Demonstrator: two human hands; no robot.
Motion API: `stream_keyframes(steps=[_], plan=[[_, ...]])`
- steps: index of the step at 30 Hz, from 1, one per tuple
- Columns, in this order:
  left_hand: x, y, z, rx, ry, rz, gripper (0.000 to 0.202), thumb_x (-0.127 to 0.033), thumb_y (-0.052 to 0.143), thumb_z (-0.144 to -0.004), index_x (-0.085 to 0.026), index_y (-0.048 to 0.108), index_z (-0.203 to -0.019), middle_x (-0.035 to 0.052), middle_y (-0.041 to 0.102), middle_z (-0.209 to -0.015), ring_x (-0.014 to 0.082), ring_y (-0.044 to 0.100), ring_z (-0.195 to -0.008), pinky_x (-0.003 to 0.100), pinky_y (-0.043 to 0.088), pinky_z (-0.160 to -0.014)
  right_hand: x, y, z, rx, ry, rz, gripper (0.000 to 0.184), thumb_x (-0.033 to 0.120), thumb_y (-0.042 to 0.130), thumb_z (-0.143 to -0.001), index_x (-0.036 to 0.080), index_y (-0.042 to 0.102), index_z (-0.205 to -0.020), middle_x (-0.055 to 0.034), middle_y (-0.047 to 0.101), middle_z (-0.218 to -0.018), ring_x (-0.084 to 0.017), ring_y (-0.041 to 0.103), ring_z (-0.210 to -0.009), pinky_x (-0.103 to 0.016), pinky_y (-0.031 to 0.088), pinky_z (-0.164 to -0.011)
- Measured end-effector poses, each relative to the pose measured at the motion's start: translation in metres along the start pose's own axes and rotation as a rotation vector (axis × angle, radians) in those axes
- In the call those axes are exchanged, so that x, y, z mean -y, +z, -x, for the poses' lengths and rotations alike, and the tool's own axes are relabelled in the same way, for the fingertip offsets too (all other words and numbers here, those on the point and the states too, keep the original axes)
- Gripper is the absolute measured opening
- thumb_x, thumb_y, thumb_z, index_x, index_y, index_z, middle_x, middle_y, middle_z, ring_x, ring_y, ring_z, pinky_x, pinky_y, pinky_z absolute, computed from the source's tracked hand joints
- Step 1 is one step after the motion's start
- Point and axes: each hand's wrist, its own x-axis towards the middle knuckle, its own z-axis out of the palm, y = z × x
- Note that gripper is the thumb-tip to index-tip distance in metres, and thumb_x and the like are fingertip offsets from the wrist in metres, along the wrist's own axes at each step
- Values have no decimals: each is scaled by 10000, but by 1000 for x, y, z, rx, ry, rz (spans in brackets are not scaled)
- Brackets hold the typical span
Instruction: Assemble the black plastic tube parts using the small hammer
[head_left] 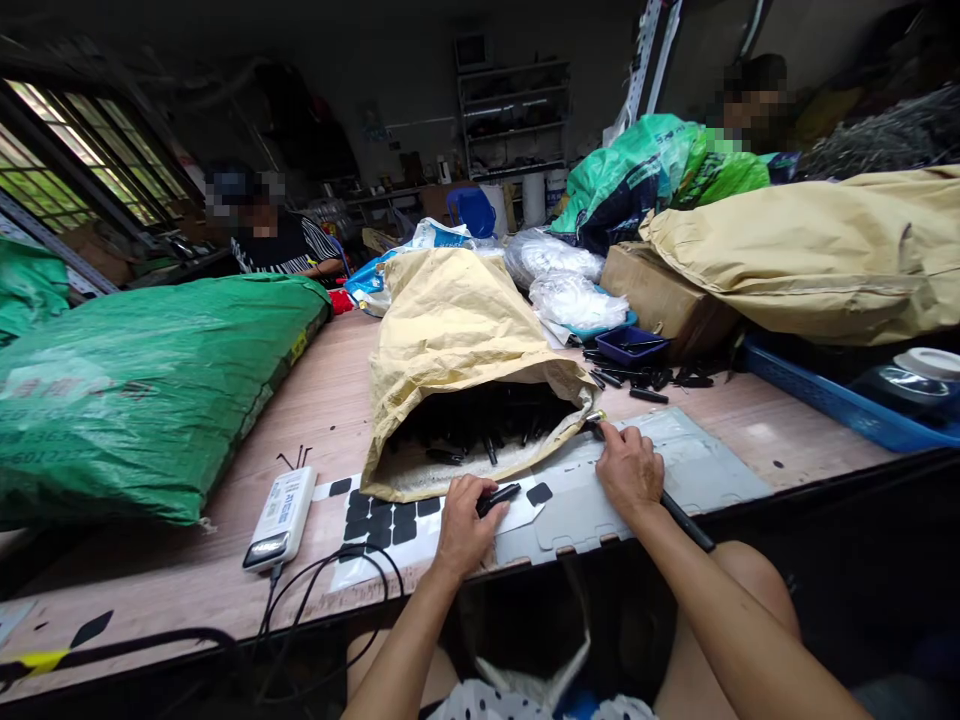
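Observation:
My left hand [466,528] is closed around a short black pen-like piece [498,498], just in front of the sack's mouth. My right hand [631,466] grips a tool with a long black handle [688,522]; a small shiny metal end shows beyond the fingers, near the sack's right edge. Its exact kind is unclear. Between and beyond my hands, a yellow paper sack [450,310] lies with its mouth toward me, holding many black pieces [487,425]. Under my left hand is a white sheet [427,540] with black rounded-square patches [381,520].
A bulging green sack [142,390] lies left, near a white power bank [281,518] with a black cable [307,590]. Loose black pieces [649,395], a purple tray [630,345], a cardboard box [667,295] and a blue basket [825,395] stand right. Two other people sit beyond.

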Motion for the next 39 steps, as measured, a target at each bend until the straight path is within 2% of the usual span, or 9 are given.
stream_keyframes(steps=[3,6,10,13,18,23,29,34,39], plan=[[1,-1,0,7,-11,12,89,-215,713,-826,-215,678,-909,41,669,-944,239,578,-954,375,460,-868,-5,-13,5,20,82,-119,397,174,465,-940,234,682,-1267,-102,610,-988,-217,506,-874,-333,320,-706],[-1,-1,-1,22,-16,20,102,-216,717,-819,-223,694,-918,41,671,-948,241,583,-959,375,458,-870,-5,-27,24,-22,122,-352,389,242,471,-942,210,659,-1282,-95,636,-1021,-209,557,-866,-323,397,-736],[-1,-1,-2,23,-39,49,108,-198,727,-798,-222,683,-894,32,660,-932,234,579,-951,365,451,-860,17,-42,61,86,-52,-732,365,307,474,-955,197,647,-1257,-89,676,-1086,-201,625,-917,-327,496,-845],[0,-2,-1,31,-57,63,144,-172,735,-774,-217,679,-899,25,653,-931,229,565,-950,366,441,-867,43,-49,81,202,-166,-814,359,277,440,-979,214,640,-1271,-84,687,-1114,-203,643,-1009,-337,514,-912],[-4,-2,-1,36,-85,78,129,-165,718,-777,-226,678,-883,15,646,-912,226,552,-942,365,431,-865,76,-58,98,157,-325,-775,392,224,415,-998,241,610,-1338,-75,682,-1100,-187,653,-1010,-313,528,-906],[-6,-1,-2,20,-115,53,104,-161,721,-770,-224,662,-829,10,635,-884,224,546,-933,360,425,-852,80,-59,103,176,-415,-589,427,163,404,-993,290,630,-1333,-39,658,-937,-166,636,-887,-262,522,-792],[-1,2,0,17,-86,56,142,-148,717,-763,-230,681,-874,11,652,-916,221,559,-943,360,432,-869,69,-57,98,110,-358,-602,410,209,386,-1016,254,613,-1354,-59,654,-998,-177,640,-922,-277,513,-837],[-2,1,-1,16,-87,50,129,-161,712,-771,-226,688,-880,17,652,-905,229,564,-945,364,438,-867,63,-58,96,162,-335,-583,409,212,398,-1005,279,636,-1330,-42,664,-988,-172,645,-910,-265,505,-783],[1,-1,-1,28,-68,68,65,-215,676,-840,-226,693,-903,27,669,-941,234,572,-975,368,433,-877,32,-60,67,-40,-119,-472,396,249,446,-990,280,657,-1324,-57,658,-1014,-201,608,-951,-305,459,-828]])
